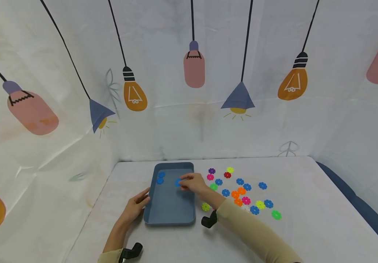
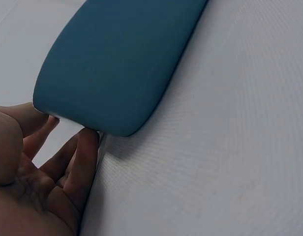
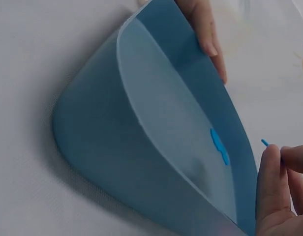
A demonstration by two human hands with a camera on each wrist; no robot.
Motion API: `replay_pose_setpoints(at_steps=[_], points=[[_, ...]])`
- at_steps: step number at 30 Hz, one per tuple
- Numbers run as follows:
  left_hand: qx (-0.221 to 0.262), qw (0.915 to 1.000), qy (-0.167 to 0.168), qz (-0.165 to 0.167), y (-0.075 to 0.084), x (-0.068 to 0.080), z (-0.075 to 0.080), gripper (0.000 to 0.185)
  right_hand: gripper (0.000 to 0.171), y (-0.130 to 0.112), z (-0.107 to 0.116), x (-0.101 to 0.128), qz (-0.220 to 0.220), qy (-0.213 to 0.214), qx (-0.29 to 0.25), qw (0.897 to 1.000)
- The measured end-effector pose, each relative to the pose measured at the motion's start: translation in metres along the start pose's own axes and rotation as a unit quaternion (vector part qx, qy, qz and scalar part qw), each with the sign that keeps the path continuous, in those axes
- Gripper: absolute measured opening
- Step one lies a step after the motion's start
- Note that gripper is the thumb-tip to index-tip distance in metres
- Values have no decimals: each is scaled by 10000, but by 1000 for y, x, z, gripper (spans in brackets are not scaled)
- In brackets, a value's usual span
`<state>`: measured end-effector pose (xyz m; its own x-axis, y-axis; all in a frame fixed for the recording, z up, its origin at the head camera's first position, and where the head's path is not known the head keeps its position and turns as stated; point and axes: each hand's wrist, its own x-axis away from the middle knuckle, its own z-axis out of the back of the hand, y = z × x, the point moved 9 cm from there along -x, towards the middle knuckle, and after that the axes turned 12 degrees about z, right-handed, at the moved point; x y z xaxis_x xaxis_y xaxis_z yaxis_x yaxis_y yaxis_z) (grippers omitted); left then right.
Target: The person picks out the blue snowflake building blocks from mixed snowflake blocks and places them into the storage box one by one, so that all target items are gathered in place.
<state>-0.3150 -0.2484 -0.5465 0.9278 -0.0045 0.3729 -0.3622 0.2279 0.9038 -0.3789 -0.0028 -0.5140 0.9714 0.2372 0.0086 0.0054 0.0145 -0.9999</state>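
Note:
A blue tray (image 1: 170, 212) lies on the white table, with two blue flower-shaped discs (image 1: 160, 178) in its far left corner. My right hand (image 1: 183, 183) hovers over the tray's far part and pinches another blue disc (image 1: 177, 183) between thumb and fingers. The right wrist view shows that disc's edge (image 3: 264, 142) at the fingertips (image 3: 269, 162), above the tray's inside (image 3: 161, 113). My left hand (image 1: 142, 199) rests against the tray's left wall. In the left wrist view its straight fingers (image 2: 85, 157) touch the tray's outer corner (image 2: 117, 64).
Several loose discs (image 1: 241, 191) in blue, orange, pink, green, yellow, purple and red lie scattered right of the tray. A yellow disc (image 1: 205, 206) sits by my right forearm. A printed cloth backdrop (image 1: 189, 91) encloses the table's back and sides.

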Motion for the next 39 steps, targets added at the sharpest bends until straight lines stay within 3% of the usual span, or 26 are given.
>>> replay_pose_setpoints(at_steps=[6, 14, 39], points=[[4, 10000, -34, -38, 13, 15, -2, 52, 25, -1, -11, 0, -50, 21, 1, 10000], [57, 9998, 143, -87, -10, -7, 7, 53, 25, 2, -28, -10, -29, -77, -257, 9996], [-74, 9997, 229, -97, -9, -7, 4, 52, 16, 21, -55, -25, -241, -102, -424, 9988]])
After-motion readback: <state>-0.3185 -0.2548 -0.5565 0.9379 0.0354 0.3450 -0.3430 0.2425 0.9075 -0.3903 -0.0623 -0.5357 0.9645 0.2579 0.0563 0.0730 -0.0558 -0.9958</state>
